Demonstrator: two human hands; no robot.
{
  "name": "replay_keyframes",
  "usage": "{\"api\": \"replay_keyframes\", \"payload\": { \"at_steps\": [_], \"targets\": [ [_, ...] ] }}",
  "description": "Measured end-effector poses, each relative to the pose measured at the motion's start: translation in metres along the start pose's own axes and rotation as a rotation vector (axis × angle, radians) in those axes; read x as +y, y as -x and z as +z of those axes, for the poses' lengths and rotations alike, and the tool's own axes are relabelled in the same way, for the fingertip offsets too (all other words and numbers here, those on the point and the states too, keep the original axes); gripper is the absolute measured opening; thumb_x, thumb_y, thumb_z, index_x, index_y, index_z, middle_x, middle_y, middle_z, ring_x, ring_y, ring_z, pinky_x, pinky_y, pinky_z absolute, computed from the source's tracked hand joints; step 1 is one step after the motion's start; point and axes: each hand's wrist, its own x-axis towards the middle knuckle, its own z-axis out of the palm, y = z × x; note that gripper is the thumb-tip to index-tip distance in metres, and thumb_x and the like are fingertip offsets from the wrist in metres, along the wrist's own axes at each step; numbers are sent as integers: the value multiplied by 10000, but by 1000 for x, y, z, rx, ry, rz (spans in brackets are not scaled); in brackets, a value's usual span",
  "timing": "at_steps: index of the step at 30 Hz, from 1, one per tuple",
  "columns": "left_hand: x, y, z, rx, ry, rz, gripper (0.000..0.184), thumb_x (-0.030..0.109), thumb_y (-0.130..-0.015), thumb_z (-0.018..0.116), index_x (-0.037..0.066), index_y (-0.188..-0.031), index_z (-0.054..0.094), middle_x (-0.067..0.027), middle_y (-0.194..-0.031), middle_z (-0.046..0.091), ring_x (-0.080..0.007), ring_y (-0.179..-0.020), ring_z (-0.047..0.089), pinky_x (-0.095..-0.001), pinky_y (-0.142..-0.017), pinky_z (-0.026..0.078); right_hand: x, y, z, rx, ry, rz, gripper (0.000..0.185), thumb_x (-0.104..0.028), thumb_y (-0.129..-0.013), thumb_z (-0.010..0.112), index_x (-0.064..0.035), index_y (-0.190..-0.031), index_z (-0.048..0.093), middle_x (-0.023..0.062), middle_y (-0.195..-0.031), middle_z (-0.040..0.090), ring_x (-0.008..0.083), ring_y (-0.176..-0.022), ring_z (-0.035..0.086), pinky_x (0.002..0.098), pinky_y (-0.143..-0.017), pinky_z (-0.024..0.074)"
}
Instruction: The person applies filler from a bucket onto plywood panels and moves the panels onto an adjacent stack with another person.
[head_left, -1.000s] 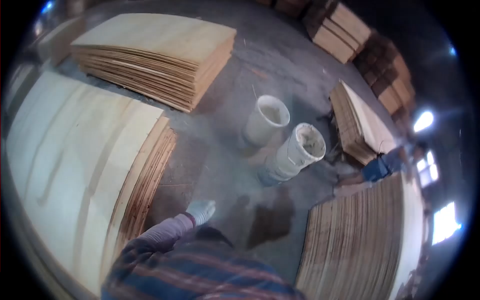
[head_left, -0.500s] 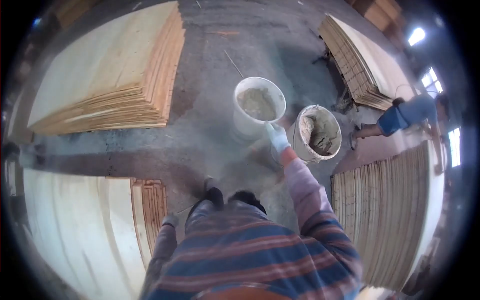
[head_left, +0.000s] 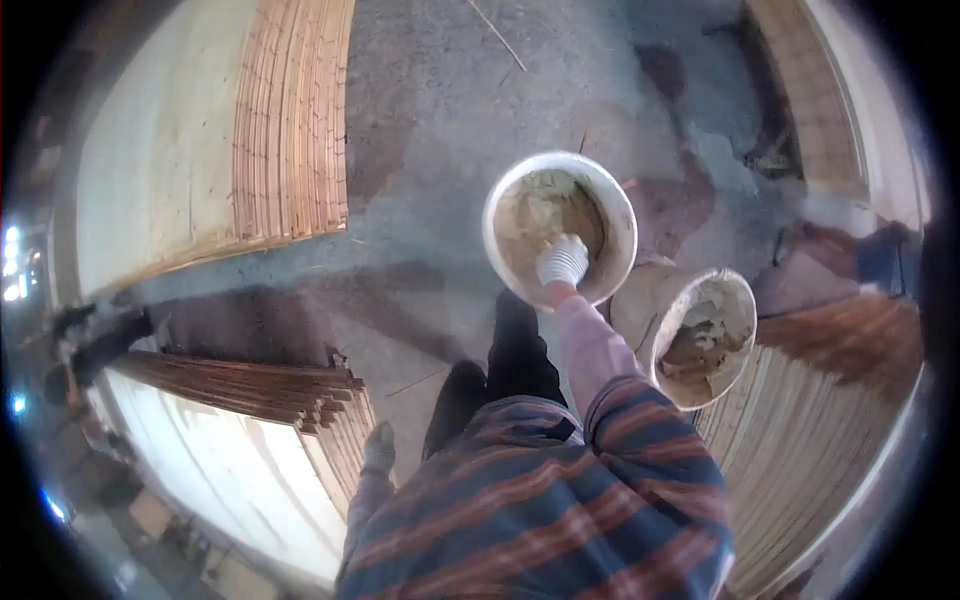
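Note:
A white bucket stands in front of me, with thick tan paste inside. My right hand, in a white ribbed glove, is over the near side of its opening. The fingers look curled closed; what they hold, if anything, is hidden. To the right is a second bucket, tilted in view and coated inside with lumpy, paler paste. My left hand, in a greyish glove, hangs low beside a stack of thin wooden sheets. Its fingers are too small and blurred to read.
Another tall stack of wooden sheets rises at the upper left. More sheets are stacked at the lower right and upper right. A co-worker is blurred at the right edge. A thin stick lies on the concrete floor.
My right hand has gone from the first bucket's near rim to over its opening. The view has tilted down and turned, so both buckets appear nearer. My left hand still hangs low.

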Motion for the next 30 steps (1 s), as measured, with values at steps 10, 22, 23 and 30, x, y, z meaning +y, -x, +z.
{"api": "replay_keyframes", "payload": {
  "at_steps": [10,22,23,30],
  "targets": [
    [84,-29,-39,3,-44,-123,430,368,-941,440,64,-1218,566,-184,-1205,586,-325,-1154,532,-390,-987,404,-45,-24,0,-35,-297,-707,229,-155,-916,466,-77,-1096,584,100,-1052,625,261,-891,590,376,-833,476],
    [-57,-60,-102,10,-120,-212,383,366,-898,432,104,-1037,674,-194,-1089,638,-355,-1058,588,-417,-934,439,1,-78,71,-634,-1485,193,357,-212,-918,580,-44,-1233,571,50,-1124,612,195,-968,581,335,-838,493],
    [-75,-80,-114,57,-121,-255,366,347,-886,438,100,-1032,666,-201,-1079,636,-362,-1032,598,-429,-908,456,20,-84,52,-530,-1161,-45,340,-175,-904,605,-36,-1213,581,53,-1085,625,200,-924,588,340,-811,495],
    [-147,-298,-253,624,227,-62,418,310,-929,433,21,-1210,544,-223,-1169,585,-408,-1050,561,-467,-917,440,-99,83,-178,138,-713,-672,260,-77,-843,634,-25,-1097,635,34,-967,624,116,-797,567,284,-681,481]
  ]
}}
